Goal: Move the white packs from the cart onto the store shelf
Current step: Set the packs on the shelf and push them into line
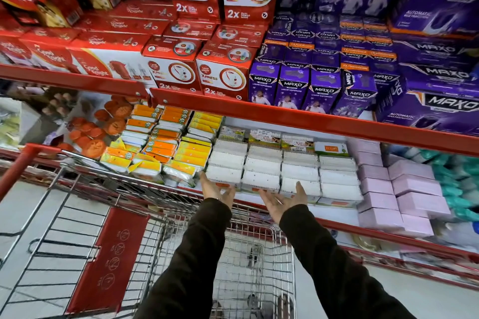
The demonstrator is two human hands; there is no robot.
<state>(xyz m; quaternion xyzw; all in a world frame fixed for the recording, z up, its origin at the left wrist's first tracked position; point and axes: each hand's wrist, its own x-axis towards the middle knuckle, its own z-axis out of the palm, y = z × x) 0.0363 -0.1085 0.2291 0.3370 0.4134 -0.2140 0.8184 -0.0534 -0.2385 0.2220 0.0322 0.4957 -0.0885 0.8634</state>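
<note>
Several white packs [261, 176] lie in stacked rows on the store shelf [337, 217], under a red shelf rail. My left hand [216, 189] is open, palm up, its fingertips touching the front left corner of the leftmost white stack. My right hand [285, 201] is open too, palm up, just in front of the third stack, fingers near its front pack. Neither hand holds a pack. The wire cart [259, 254] stands below my arms; I see no white packs in the part of its basket that shows.
Orange and yellow packs [166, 142] fill the shelf to the left of the white ones, pink boxes [404, 189] to the right. Red and purple boxes crowd the shelf above [285, 109]. The cart's red handle [15, 171] and folded child seat [108, 261] sit at left.
</note>
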